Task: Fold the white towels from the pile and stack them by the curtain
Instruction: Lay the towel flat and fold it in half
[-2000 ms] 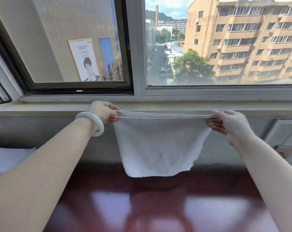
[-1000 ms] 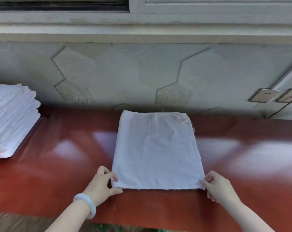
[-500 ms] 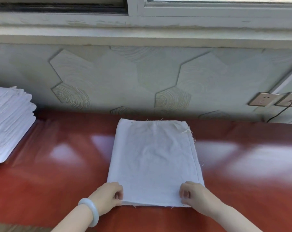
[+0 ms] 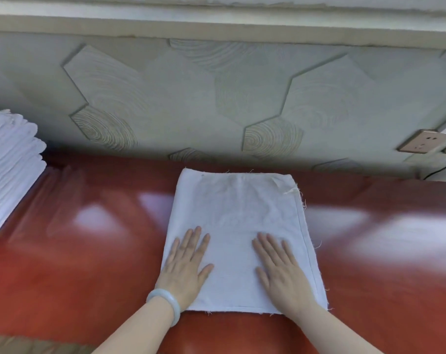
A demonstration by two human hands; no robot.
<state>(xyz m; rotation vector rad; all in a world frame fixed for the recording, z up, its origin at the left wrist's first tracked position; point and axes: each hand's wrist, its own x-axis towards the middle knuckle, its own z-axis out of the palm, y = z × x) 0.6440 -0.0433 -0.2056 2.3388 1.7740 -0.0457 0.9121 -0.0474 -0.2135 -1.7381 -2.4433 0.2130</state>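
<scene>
A white towel [image 4: 238,210], folded to a rectangle with frayed edges, lies flat on the glossy red table [image 4: 89,251] in front of me. My left hand [image 4: 184,267] lies flat on its near left part, fingers straight and spread. On the near right part my right hand [image 4: 280,270] presses down the same way. A stack of folded white towels [image 4: 8,167] sits at the table's far left edge, partly cut off by the frame.
A wall with hexagon-patterned panels [image 4: 216,98] rises right behind the table, under a window sill [image 4: 216,24]. Wall sockets [image 4: 421,144] with a dark cable sit at the right. No curtain is in view.
The towel went from hanging in the air between both hands to lying on the table. My hands let go of its near corners and now lie flat on it.
</scene>
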